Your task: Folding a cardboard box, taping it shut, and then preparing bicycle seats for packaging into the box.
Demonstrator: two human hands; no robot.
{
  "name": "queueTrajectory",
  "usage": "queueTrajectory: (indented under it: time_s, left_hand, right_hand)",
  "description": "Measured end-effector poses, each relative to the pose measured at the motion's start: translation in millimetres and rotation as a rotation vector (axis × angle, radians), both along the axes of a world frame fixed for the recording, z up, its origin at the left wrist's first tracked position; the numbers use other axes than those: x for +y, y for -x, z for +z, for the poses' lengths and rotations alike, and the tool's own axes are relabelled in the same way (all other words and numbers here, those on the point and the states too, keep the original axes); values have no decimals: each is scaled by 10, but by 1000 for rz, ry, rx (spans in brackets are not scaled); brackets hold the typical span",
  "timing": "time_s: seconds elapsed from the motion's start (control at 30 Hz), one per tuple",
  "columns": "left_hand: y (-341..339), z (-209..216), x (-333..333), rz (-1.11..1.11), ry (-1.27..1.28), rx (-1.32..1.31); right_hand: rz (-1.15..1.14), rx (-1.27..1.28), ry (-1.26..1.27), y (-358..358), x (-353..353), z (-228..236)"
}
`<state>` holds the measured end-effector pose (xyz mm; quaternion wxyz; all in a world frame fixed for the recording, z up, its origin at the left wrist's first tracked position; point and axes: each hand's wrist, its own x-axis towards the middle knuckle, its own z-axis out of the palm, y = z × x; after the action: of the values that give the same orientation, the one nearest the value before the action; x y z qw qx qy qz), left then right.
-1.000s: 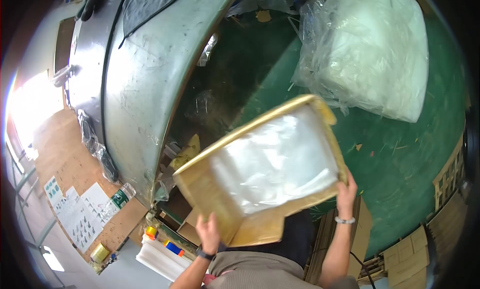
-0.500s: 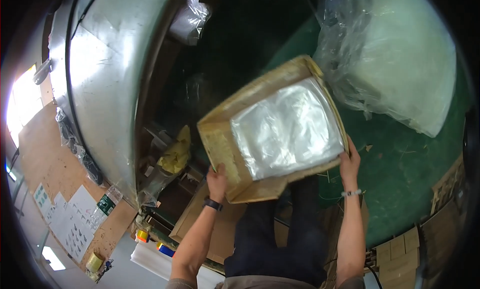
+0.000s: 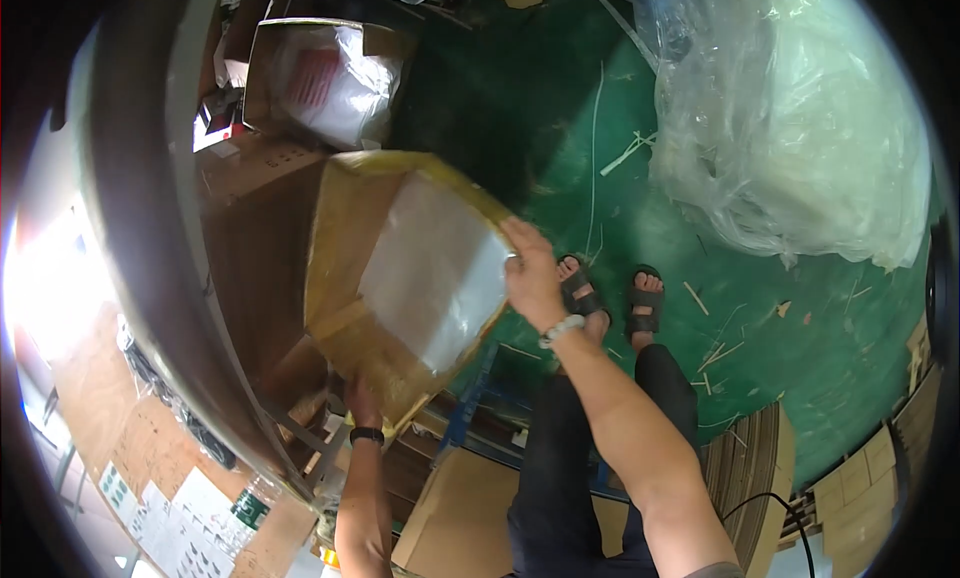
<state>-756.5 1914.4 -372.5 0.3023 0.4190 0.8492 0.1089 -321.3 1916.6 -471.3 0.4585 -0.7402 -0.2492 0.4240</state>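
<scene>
A shallow open cardboard box, its edges covered in yellowish tape, is tilted between my hands at the middle left. Inside lies a stack of clear, shiny plastic sheets or bags; which of the two I cannot tell. My right hand, with a pale bracelet at the wrist, is closed on the box's right rim. At its lower corner, my left hand grips the box from the near side, a dark band on that wrist. The box partly hides the left fingers.
A metal table edge curves along the left, with brown cartons beneath. Another box holding plastic packs stands at the far left. A big plastic-wrapped bundle sits at the right. Stacked flat cardboard leans beside my legs.
The box has moved left, toward the space beneath the table, and turned. My right arm now reaches across leftward. My view has shifted, bringing my feet and the far box into sight.
</scene>
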Motion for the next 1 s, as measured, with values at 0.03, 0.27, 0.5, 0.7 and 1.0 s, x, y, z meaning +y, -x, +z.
queueTrajectory:
  time_s: [0.03, 0.27, 0.5, 0.7, 1.0]
  left_hand:
    - [256, 39, -5, 76, -55, -117]
    - [1897, 579, 592, 360, 41, 319]
    - [-733, -548, 716, -451, 74, 144]
    - [-2935, -1190, 1878, -611, -71, -136]
    - [-3941, -2312, 4285, -755, -486, 264]
  right_hand:
    - [32, 11, 3, 165, 136, -37]
    - [280, 8, -88, 1339, 786, 314]
    - [928, 190, 376, 508, 375, -75]
    - [770, -336, 220, -579, 1071, -294]
    - [683, -200, -648, -1721, 805, 827]
